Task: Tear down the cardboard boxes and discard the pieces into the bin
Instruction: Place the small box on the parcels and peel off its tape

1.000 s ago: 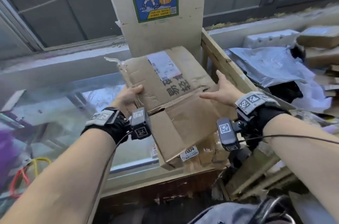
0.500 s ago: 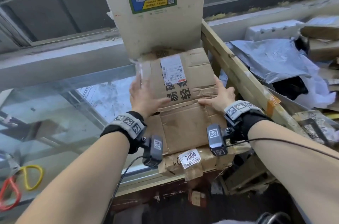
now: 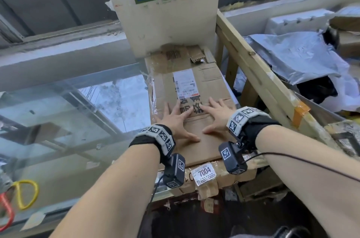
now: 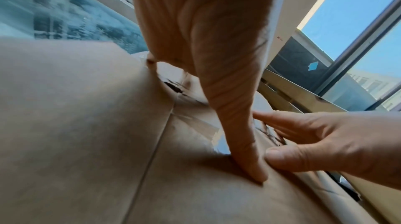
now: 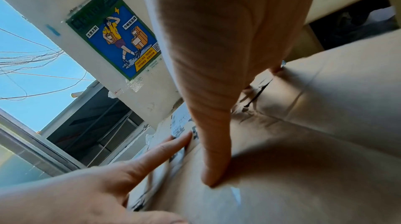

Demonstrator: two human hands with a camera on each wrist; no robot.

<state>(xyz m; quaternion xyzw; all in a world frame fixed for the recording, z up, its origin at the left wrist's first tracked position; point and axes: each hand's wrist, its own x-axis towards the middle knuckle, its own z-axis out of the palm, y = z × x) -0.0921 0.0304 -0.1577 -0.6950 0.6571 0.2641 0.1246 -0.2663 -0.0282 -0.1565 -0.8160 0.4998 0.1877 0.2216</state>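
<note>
Head view: a person's left hand (image 3: 176, 120) and right hand (image 3: 217, 114) lie flat, fingers spread, on a flattened cardboard box (image 3: 191, 89) atop a stack of cardboard (image 3: 220, 177) between a white pillar (image 3: 167, 23) and a wooden frame (image 3: 257, 70), apparently pressing it down so it stays collapsed. No bin can be identified.

Left wrist view: the left thumb (image 4: 236, 133) pushes straight into the board beside the right hand's extended fingers (image 4: 303, 130); nothing is grasped.

Right wrist view: the right thumb (image 5: 214, 150) presses down too, palm released, beneath a delivery poster (image 5: 117, 33).
</note>
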